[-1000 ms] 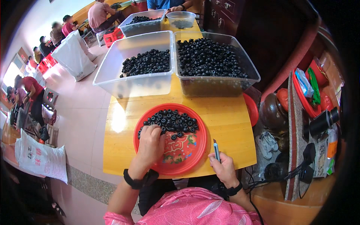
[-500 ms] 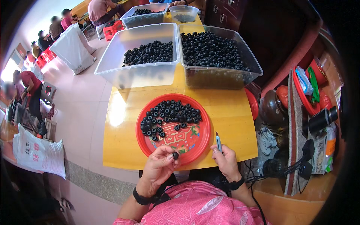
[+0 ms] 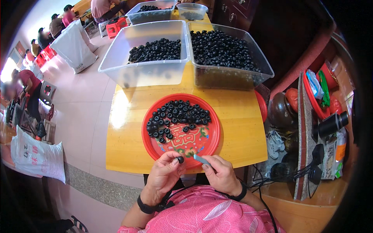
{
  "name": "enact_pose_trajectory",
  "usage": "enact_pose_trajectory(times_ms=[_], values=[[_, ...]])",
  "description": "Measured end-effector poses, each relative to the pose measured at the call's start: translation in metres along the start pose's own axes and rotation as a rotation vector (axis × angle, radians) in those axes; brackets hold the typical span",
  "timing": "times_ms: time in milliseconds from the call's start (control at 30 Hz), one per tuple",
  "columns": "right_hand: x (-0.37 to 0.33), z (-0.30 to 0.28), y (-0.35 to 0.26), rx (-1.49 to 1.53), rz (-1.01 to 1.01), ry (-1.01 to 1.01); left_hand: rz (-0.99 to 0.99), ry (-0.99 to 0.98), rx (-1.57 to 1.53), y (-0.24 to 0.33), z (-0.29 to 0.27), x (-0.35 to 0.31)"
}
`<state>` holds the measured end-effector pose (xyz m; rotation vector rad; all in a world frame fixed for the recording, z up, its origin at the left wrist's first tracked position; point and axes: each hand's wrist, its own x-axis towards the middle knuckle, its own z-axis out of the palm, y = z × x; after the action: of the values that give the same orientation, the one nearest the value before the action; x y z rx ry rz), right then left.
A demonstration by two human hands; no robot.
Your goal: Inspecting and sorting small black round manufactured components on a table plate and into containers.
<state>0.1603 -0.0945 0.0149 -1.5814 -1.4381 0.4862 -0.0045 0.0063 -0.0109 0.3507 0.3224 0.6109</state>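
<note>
Between the thumb and fingers of my left hand (image 3: 167, 169) is a small round black rubber-like piece (image 3: 180, 159), held over the near edge of the red tray. My right hand (image 3: 222, 174) is closed around a slim blue-grey knife-like tool (image 3: 201, 159). The tool points left toward the black piece, with a small gap between them. Its tip is too small to make out clearly. The round red tray (image 3: 215, 145) has a patterned middle. Across its far half lie many loose black pieces (image 3: 176, 114), several showing ring-shaped openings.
Beyond the tray, two clear plastic bins (image 3: 143, 73) (image 3: 229, 77) hold heaps of black pieces on the yellow table (image 3: 243, 128). Another bin (image 3: 151, 17) and a round tub (image 3: 192, 13) stand farther back. White sacks (image 3: 37, 157) are on the floor at left; cables (image 3: 268, 184) hang at right.
My right hand has moved left, and its tool has swung from pointing away from me to pointing left at the black piece. My left hand still pinches the piece.
</note>
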Motion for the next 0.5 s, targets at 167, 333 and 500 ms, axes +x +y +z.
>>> enact_pose_trajectory(times_ms=[167, 333, 500], values=[[0.0008, 0.0046, -0.0054, -0.091, -0.145, -0.006, -0.009, 0.036, -0.038, 0.0013, 0.0058, -0.0018], [0.0017, 0.0068, -0.0083, -0.163, -0.189, 0.004, -0.004, 0.034, -0.053, -0.001, 0.0049, -0.0018], [0.0016, 0.0056, -0.0087, -0.175, -0.192, 0.011, -0.015, 0.028, -0.06, -0.0015, 0.0075, -0.0017]])
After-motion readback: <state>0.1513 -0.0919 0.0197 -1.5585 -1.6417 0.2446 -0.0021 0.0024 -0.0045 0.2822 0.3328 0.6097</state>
